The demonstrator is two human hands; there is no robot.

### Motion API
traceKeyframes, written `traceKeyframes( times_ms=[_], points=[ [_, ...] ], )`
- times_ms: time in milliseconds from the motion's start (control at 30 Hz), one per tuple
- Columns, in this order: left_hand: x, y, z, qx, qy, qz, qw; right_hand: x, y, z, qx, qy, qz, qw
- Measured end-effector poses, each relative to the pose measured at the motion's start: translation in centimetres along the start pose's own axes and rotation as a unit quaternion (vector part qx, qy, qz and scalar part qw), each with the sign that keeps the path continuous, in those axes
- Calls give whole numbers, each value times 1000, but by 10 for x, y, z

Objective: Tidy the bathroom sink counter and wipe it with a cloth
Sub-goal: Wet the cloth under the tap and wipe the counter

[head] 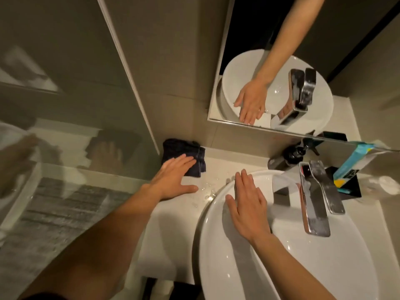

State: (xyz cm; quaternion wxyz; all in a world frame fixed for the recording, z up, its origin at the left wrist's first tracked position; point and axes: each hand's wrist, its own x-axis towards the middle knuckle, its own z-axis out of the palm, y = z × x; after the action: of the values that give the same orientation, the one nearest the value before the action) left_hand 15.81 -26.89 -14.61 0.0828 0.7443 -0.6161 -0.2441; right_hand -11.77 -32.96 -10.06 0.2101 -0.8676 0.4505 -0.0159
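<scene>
A folded dark cloth (181, 150) lies on the white counter (171, 224) against the back wall, left of the basin. My left hand (173, 179) rests flat on the counter, fingers apart, its fingertips lying on the cloth's front edge. My right hand (246, 206) is spread flat on the rim of the white round basin (238, 273), holding nothing. Water droplets (205, 192) glisten on the counter between the two hands.
A chrome tap (318, 198) reaches over the basin. Behind it stand a dark pump bottle (291, 155), a black holder (352, 187) and a blue and white packet (355, 161). A mirror (281, 61) hangs above. A glass panel (54, 148) closes the left side.
</scene>
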Motion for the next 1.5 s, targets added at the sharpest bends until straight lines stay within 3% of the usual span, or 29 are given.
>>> traceKeyframes(
  times_ms=[167, 433, 600, 800, 1500],
  points=[
    [15, -8, 11, 41, 94, 22, 995, 1, 4, 2, -18, -15, -1, 1000],
    [28, -1, 18, -52, 180, -21, 982, 1, 5, 7, -29, -8, 4, 1000],
    [16, -10, 28, -148, 152, -30, 977, 1, 4, 6, -27, -8, 4, 1000],
    [-15, -12, 40, -167, 97, -72, 979, 1, 4, 6, -35, -14, 2, 999],
    [-187, 53, 88, -270, 97, -178, 941, 5, 5, 6, -62, -41, 7, 997]
  ],
)
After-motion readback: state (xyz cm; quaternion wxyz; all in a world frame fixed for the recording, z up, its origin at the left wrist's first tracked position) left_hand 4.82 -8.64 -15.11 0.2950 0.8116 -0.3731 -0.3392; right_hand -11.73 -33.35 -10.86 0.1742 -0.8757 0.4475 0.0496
